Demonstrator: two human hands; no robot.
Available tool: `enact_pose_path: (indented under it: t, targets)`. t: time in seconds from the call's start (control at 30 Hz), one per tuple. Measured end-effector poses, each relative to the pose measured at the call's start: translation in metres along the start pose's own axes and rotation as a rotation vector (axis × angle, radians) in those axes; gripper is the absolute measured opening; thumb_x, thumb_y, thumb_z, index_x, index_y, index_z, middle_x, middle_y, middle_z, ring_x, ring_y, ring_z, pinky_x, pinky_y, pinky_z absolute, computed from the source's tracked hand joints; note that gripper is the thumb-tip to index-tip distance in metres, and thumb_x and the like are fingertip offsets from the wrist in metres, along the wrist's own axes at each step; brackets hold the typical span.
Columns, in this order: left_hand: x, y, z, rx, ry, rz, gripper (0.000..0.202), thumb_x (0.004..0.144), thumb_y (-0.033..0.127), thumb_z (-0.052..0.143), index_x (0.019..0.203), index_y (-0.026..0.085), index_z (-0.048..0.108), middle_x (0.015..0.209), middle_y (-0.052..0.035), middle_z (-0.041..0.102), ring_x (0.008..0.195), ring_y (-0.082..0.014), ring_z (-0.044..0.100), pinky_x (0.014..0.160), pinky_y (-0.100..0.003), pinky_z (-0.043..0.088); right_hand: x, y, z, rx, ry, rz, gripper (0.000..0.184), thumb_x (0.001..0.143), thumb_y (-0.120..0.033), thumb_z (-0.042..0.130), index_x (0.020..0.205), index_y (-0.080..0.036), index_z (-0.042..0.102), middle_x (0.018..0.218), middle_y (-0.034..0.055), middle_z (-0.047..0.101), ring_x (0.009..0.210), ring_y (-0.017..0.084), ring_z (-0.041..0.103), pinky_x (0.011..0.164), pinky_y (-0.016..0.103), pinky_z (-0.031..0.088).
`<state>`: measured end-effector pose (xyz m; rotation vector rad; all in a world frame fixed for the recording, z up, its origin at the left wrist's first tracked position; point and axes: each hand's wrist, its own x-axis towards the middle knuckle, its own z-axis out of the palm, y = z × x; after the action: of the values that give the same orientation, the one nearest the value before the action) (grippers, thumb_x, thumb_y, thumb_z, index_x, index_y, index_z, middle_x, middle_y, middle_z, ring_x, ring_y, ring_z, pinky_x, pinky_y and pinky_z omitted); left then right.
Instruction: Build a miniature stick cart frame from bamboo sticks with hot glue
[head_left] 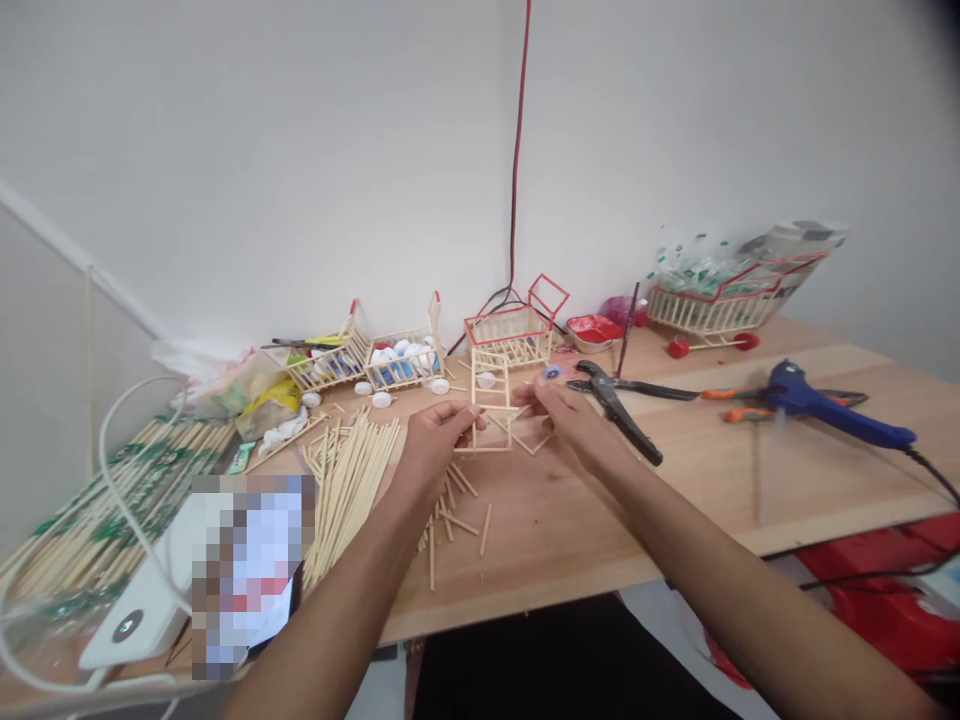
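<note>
Both my hands meet over the middle of the wooden table (pixel 570 520). My left hand (pixel 431 440) pinches the left side of a small ladder-like frame of wooden sticks (pixel 491 400). From the right, my right hand (pixel 566 420) has its fingers closed on the same frame near its lower edge. The frame stands tilted upright between the two hands. A loose pile of long wooden sticks (pixel 349 480) lies just left of my left hand, and short cut stick pieces (pixel 450 515) are scattered under it.
Black pliers (pixel 619 405) lie right of my right hand; a blue glue gun (pixel 832 405) with orange-handled cutters sits further right. Stick-built carts (pixel 510 335) (pixel 709 300) and bottle caps (pixel 401 360) line the wall. Packed chopsticks (pixel 112 500) and a white device (pixel 150 600) lie at left.
</note>
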<state>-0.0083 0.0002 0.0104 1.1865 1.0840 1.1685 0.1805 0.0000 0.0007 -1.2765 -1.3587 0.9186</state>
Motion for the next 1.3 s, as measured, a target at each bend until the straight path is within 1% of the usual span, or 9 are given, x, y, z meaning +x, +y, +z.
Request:
enact_pose_path:
  t: [0.1, 0.2, 0.3, 0.47, 0.63, 0.77, 0.9, 1.13, 1.3]
  targets:
    - [0.002, 0.0, -0.001, -0.007, 0.033, 0.004, 0.026, 0.064, 0.039, 0.075, 0.061, 0.015, 0.067, 0.059, 0.0008, 0.058, 0.051, -0.0069, 0.04, 0.053, -0.022, 0.029, 0.0, 0.003, 0.004, 0.184, -0.163, 0.15, 0.049, 0.082, -0.062, 0.051, 0.08, -0.016, 0.066, 0.08, 0.0089, 0.069, 0.072, 0.018, 0.062, 0.058, 0.026, 0.041]
    - [0.002, 0.0, -0.001, 0.019, 0.068, 0.034, 0.025, 0.066, 0.038, 0.074, 0.06, 0.015, 0.067, 0.058, 0.0016, 0.057, 0.051, -0.0071, 0.04, 0.054, -0.022, 0.029, -0.002, 0.0, 0.006, 0.161, -0.17, 0.102, 0.043, 0.074, -0.059, 0.064, 0.073, -0.016, 0.065, 0.069, 0.0032, 0.064, 0.062, 0.013, 0.054, 0.056, 0.024, 0.038]
    - [0.002, -0.001, 0.0, 0.052, 0.104, 0.054, 0.024, 0.067, 0.037, 0.072, 0.061, 0.015, 0.067, 0.056, 0.0023, 0.055, 0.052, -0.0074, 0.04, 0.054, -0.022, 0.029, -0.004, -0.004, 0.006, 0.148, -0.181, 0.034, 0.038, 0.073, -0.055, 0.066, 0.069, -0.017, 0.061, 0.065, -0.0012, 0.058, 0.059, 0.01, 0.048, 0.057, 0.024, 0.036]
    - [0.002, -0.001, 0.001, 0.055, 0.119, 0.054, 0.024, 0.068, 0.037, 0.072, 0.062, 0.015, 0.067, 0.057, 0.0012, 0.056, 0.052, -0.0076, 0.04, 0.054, -0.022, 0.03, -0.004, -0.005, 0.007, 0.119, -0.175, -0.011, 0.033, 0.074, -0.05, 0.066, 0.071, -0.018, 0.059, 0.064, -0.0034, 0.053, 0.058, 0.01, 0.043, 0.057, 0.025, 0.032]
    - [0.001, -0.001, 0.002, 0.081, 0.099, 0.056, 0.023, 0.07, 0.036, 0.07, 0.064, 0.014, 0.068, 0.06, 0.0, 0.058, 0.053, -0.0078, 0.041, 0.054, -0.021, 0.03, -0.002, -0.001, 0.009, 0.078, -0.139, -0.042, 0.026, 0.075, -0.044, 0.063, 0.072, -0.018, 0.058, 0.066, -0.0023, 0.055, 0.061, 0.011, 0.048, 0.062, 0.026, 0.036]
    - [0.001, -0.001, 0.002, 0.096, 0.057, 0.048, 0.024, 0.07, 0.037, 0.07, 0.064, 0.014, 0.067, 0.059, -0.0004, 0.057, 0.053, -0.0082, 0.042, 0.054, -0.022, 0.031, -0.003, 0.0, 0.012, 0.008, -0.091, -0.055, 0.023, 0.078, -0.04, 0.057, 0.073, -0.018, 0.057, 0.066, -0.0007, 0.057, 0.059, 0.012, 0.05, 0.059, 0.026, 0.037]
    - [0.001, -0.001, 0.001, 0.128, 0.046, 0.069, 0.025, 0.072, 0.038, 0.069, 0.066, 0.014, 0.067, 0.06, -0.0008, 0.059, 0.053, -0.0079, 0.042, 0.055, -0.021, 0.031, -0.002, 0.002, 0.012, -0.003, -0.064, -0.073, 0.022, 0.077, -0.041, 0.057, 0.074, -0.019, 0.055, 0.063, -0.002, 0.056, 0.057, 0.012, 0.048, 0.057, 0.026, 0.037]
    - [0.003, -0.005, -0.001, 0.13, 0.024, 0.092, 0.025, 0.072, 0.039, 0.069, 0.067, 0.014, 0.067, 0.06, -0.0003, 0.059, 0.053, -0.0081, 0.043, 0.055, -0.022, 0.031, 0.0, 0.003, 0.01, 0.016, -0.112, -0.07, 0.026, 0.076, -0.045, 0.057, 0.073, -0.019, 0.054, 0.063, -0.0026, 0.054, 0.057, 0.011, 0.048, 0.057, 0.026, 0.038]
    - [0.001, -0.002, 0.0, 0.149, 0.035, 0.101, 0.025, 0.073, 0.038, 0.068, 0.065, 0.014, 0.066, 0.061, -0.0002, 0.06, 0.054, -0.0084, 0.043, 0.057, -0.022, 0.033, 0.001, 0.007, 0.013, 0.031, -0.041, -0.091, 0.028, 0.074, -0.044, 0.061, 0.085, -0.019, 0.053, 0.074, 0.0002, 0.059, 0.066, 0.014, 0.055, 0.062, 0.027, 0.042]
